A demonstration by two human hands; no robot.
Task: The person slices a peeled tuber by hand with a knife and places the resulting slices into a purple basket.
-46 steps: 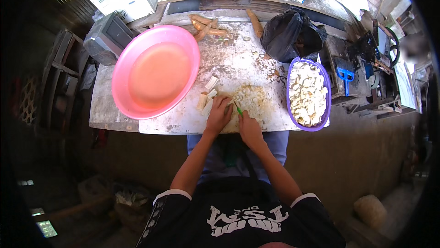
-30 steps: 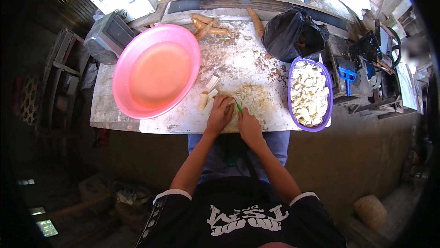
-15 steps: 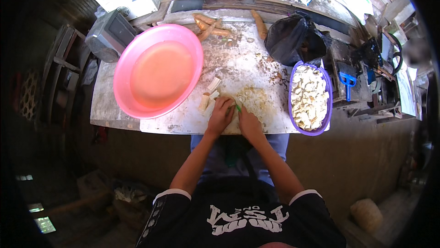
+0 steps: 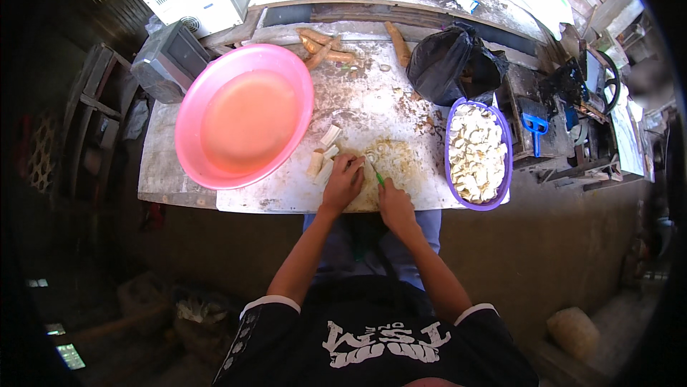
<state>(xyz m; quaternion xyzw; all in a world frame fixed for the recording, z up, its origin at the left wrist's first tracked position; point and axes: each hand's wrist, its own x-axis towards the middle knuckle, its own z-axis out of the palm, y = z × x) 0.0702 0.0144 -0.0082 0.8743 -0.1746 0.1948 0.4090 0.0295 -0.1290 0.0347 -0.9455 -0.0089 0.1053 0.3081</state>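
Note:
At the near side of the table, my left hand (image 4: pixel 344 184) is closed over a pale peeled root piece (image 4: pixel 361 161), mostly hidden beneath the fingers. My right hand (image 4: pixel 396 202) grips a small knife (image 4: pixel 380 179) by its green handle, with the blade angled toward the root piece. Thin pale slices (image 4: pixel 383 149) lie on the wet, stained tabletop just beyond the knife. Left of my left hand are several cut root chunks (image 4: pixel 330 136). To the right stands a purple oval basin (image 4: pixel 448 165) heaped with pale slices.
A large pink basin (image 4: pixel 184 140) of cloudy liquid takes up the table's left. Several brown unpeeled roots (image 4: pixel 315 43) lie at the back, another root (image 4: pixel 398 43) beside a black plastic bag (image 4: pixel 447 65). A blue-handled brush (image 4: pixel 534 126) lies beyond the purple basin.
My right hand has drawn the knife slightly right and away from my left hand, so more of the green handle shows. My left hand has stayed on the root piece.

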